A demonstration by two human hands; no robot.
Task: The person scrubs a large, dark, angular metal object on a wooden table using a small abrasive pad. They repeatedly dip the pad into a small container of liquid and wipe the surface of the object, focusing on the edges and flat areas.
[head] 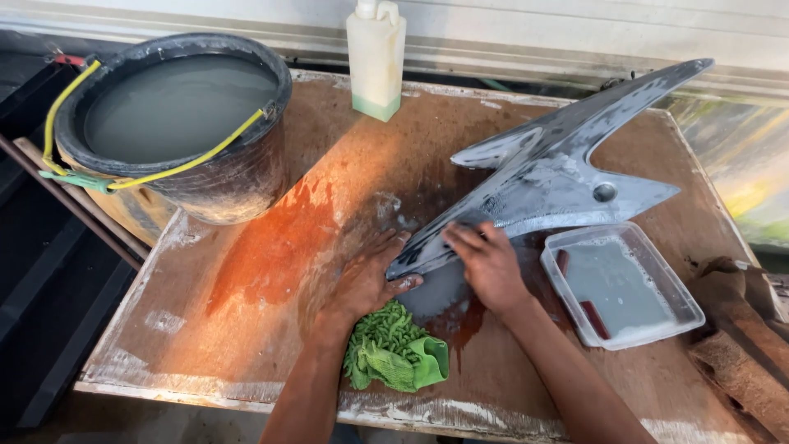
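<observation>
A long, grey, pointed panel with swept fins and a round hole (559, 173) lies wet and soapy across the middle of the worn wooden bench (271, 271), its narrow tip pointing near and left. The left hand (367, 279) rests flat with fingers spread, pinning that tip from below and to the left. The right hand (486, 261) presses down on the panel just right of the tip, fingers curled over something small and dark; what it grips cannot be told.

The step in hand looks like wet rubbing of the panel's surface. Doing it well likely means keeping the left hand firm so the slick piece does not slide, and rubbing with even pressure on a surface kept wet.

A green bobbled cloth (394, 347) lies crumpled at the near edge, touching the left wrist. A clear rectangular tub of cloudy water (618, 284) sits just right of the right hand. A black bucket of grey water with a yellow handle (177, 115) stands far left, and a white plastic bottle (376, 57) at the far edge.
</observation>
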